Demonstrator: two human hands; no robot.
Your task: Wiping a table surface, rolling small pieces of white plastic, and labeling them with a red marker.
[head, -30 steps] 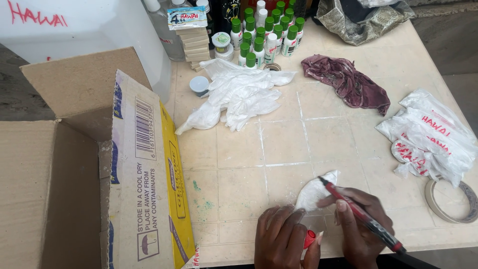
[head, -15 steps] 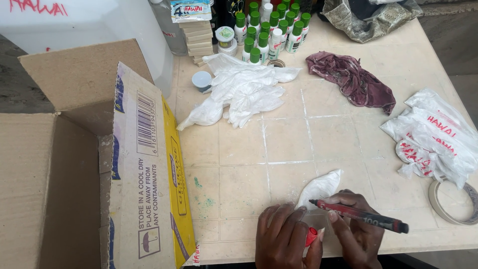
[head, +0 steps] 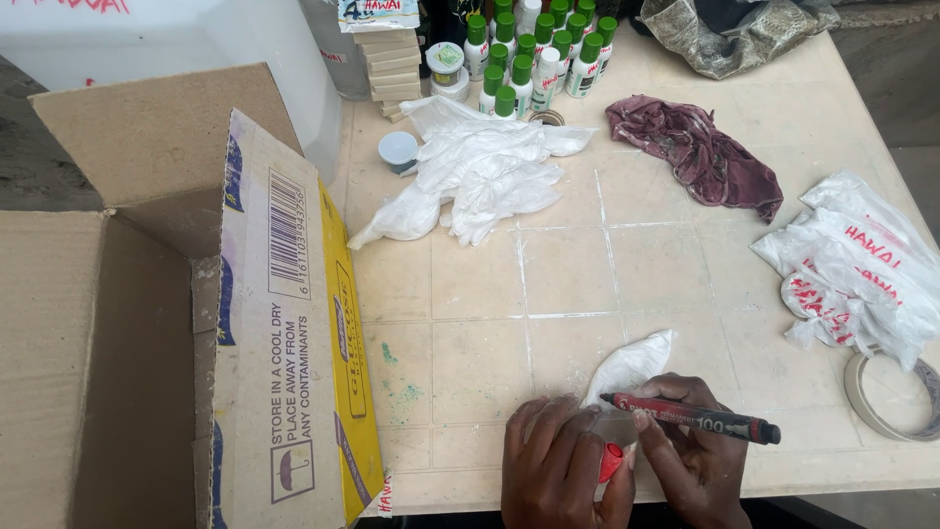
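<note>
My left hand (head: 558, 465) presses flat on a small white plastic bag (head: 630, 367) near the table's front edge, with a red marker cap (head: 610, 461) tucked between its fingers. My right hand (head: 690, 451) holds a red marker (head: 690, 417) lying almost level, its tip pointing left onto the bag. The bag's lower part is hidden under both hands.
An open cardboard box (head: 176, 323) stands at the left. A heap of white plastic bags (head: 480, 176) lies mid-table, green-capped bottles (head: 529, 54) behind it, a maroon cloth (head: 695, 152) to the right. Red-marked bags (head: 857, 279) and a tape roll (head: 886, 397) lie at the right edge.
The marker has tipped from a steep slant to nearly level, its tip now on the bag. My left hand stays on the bag.
</note>
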